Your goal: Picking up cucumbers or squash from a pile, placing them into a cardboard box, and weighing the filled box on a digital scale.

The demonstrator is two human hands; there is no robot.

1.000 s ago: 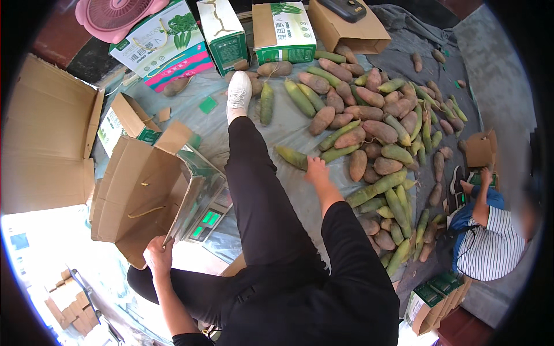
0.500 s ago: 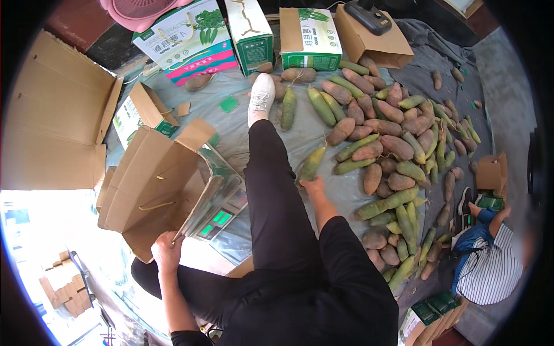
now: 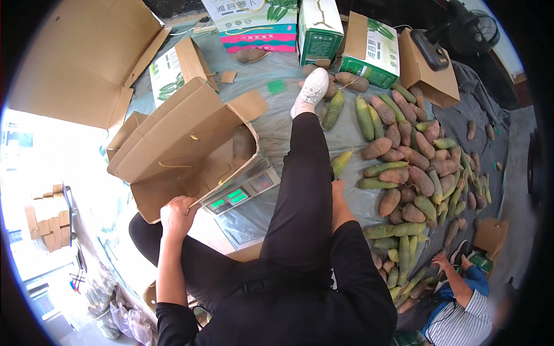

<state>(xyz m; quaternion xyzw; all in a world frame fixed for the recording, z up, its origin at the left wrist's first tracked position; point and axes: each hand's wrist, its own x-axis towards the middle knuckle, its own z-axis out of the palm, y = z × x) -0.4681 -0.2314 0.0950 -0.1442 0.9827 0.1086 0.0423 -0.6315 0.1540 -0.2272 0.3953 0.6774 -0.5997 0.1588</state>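
My left hand (image 3: 176, 217) is closed on the near edge of an open cardboard box (image 3: 167, 141), which stands tilted beside my left leg. A dark brown root (image 3: 243, 145) shows inside it at the right end. Against the box's near side is a scale panel (image 3: 239, 194) with green lit displays. My right hand (image 3: 339, 192), partly hidden by my outstretched leg, is closed round the lower end of a green radish (image 3: 342, 161). To its right spreads a pile of green radishes (image 3: 378, 183) and reddish-brown sweet potatoes (image 3: 421, 180) on a plastic sheet (image 3: 288, 144).
Printed cartons (image 3: 320, 34) and a brown box (image 3: 430, 78) line the far side, with a fan (image 3: 473, 32) behind. A large cardboard box (image 3: 81, 57) stands at far left. A co-worker in a striped shirt (image 3: 461, 320) sits at lower right, a hand (image 3: 441, 259) at the pile.
My view has swung, so the scene sits further right. The radish has come closer to my leg with my right hand. A brown root now shows in the box. The co-worker's hand has reached toward the pile.
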